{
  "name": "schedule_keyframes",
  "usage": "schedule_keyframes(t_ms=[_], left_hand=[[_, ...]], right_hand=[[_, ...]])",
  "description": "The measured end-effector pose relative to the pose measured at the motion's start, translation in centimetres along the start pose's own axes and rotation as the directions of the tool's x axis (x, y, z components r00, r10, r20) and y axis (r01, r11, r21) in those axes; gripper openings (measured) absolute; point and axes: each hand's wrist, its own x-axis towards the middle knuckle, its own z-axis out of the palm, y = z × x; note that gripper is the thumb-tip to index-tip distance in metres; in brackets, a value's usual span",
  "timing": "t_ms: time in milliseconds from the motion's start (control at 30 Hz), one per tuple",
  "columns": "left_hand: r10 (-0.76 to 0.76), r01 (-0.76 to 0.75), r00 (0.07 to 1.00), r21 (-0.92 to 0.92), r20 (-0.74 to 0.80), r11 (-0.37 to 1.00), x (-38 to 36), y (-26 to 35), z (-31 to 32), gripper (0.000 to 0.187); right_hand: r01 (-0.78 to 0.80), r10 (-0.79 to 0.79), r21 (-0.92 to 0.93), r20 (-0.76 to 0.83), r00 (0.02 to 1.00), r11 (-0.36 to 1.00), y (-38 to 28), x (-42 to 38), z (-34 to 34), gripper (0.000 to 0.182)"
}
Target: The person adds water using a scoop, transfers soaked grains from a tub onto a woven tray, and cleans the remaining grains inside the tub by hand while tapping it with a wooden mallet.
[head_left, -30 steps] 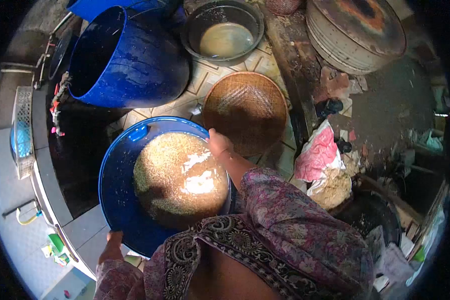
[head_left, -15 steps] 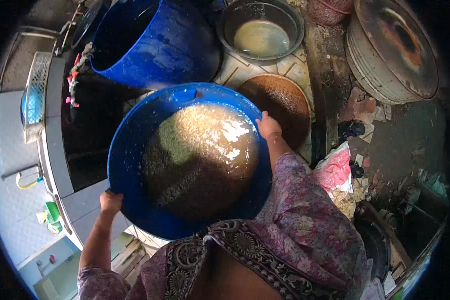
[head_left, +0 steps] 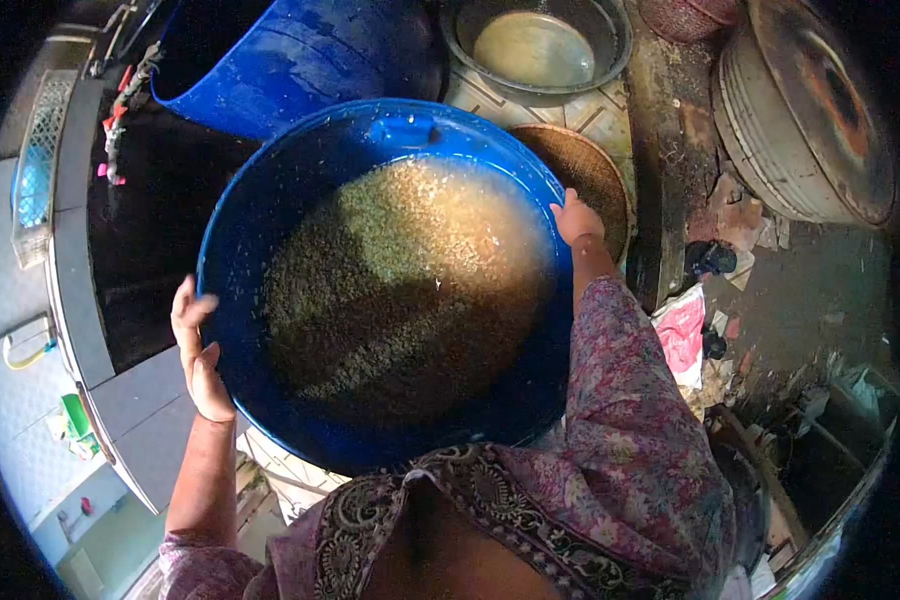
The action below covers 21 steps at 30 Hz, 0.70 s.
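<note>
In front of me a large blue plastic tub (head_left: 240,215) holds many small pale pieces (head_left: 370,260), like soaked beans or grains, in cloudy water. The liquid has gathered toward the right side. My right hand (head_left: 580,218) grips the tub's right rim, thumb on the inside. At the left rim my left hand (head_left: 200,350) lies against the outer wall, its fingers spread apart and slightly blurred. Behind the tub's right side, partly hidden, is a round woven basket (head_left: 580,165).
A bigger blue barrel (head_left: 340,60) lies tilted behind the tub. Beside it a dark basin (head_left: 620,40) contains murky water. A lidded metal drum (head_left: 770,140) stands at the far right, and a tiled ledge (head_left: 150,400) runs along the left.
The tub has tipped, and its contents have spread and swirled to the right. My left hand has loosened from the rim and opened. My right hand still grips.
</note>
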Motion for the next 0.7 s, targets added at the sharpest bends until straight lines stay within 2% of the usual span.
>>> schedule_keyframes(t_ms=[33, 100, 133, 233, 367, 467, 567, 667, 700], left_hand=[[-0.011, 0.011, 1.000, 0.005, 0.000, 1.000, 0.4, -0.3, 0.2, 0.030], [0.259, -0.279, 0.941, 0.068, 0.219, 0.958, 1.5, -0.5, 1.1, 0.044], [0.292, -0.329, 0.933, 0.174, 0.209, 0.928, 1.9, 0.2, 1.9, 0.050], [0.284, -0.322, 0.920, 0.107, 0.271, 0.941, 3.0, 1.1, 3.2, 0.047], [0.319, -0.347, 0.912, 0.071, 0.256, 0.935, 4.4, 1.8, 5.1, 0.040], [0.322, -0.344, 0.908, 0.038, 0.267, 0.938, 4.9, 1.8, 5.7, 0.037], [0.327, -0.341, 0.915, 0.018, 0.237, 0.940, 5.7, 2.4, 6.9, 0.036], [0.405, -0.402, 0.884, -0.063, 0.233, 0.914, 6.4, 3.2, 8.5, 0.033], [0.415, -0.411, 0.877, -0.068, 0.242, 0.909, 6.4, 3.5, 8.9, 0.033]], right_hand=[[0.018, -0.018, -0.003, -0.020, 1.000, 1.000, 0.4, 0.5, 0.3, 0.038], [-0.016, 0.017, -0.022, 0.028, 0.999, 1.000, 1.3, 1.4, 0.3, 0.038], [-0.044, 0.046, -0.039, 0.067, 0.997, 0.998, 1.6, 1.7, 0.1, 0.039], [-0.084, 0.088, -0.046, 0.098, 0.991, 0.995, 2.3, 2.8, 0.2, 0.041], [-0.091, 0.091, -0.001, 0.056, 0.994, 0.996, 3.3, 3.7, 1.4, 0.041], [-0.182, 0.185, 0.110, -0.020, 0.982, 0.977, 3.6, 4.0, 2.1, 0.039], [-0.267, 0.265, 0.115, 0.031, 0.964, 0.957, 3.8, 5.0, 2.9, 0.038], [-0.139, 0.140, -0.077, 0.014, 0.990, 0.987, 7.1, 6.4, 6.0, 0.034], [0.018, -0.023, -0.323, -0.013, 1.000, 0.946, 10.4, 9.4, 10.7, 0.030]])
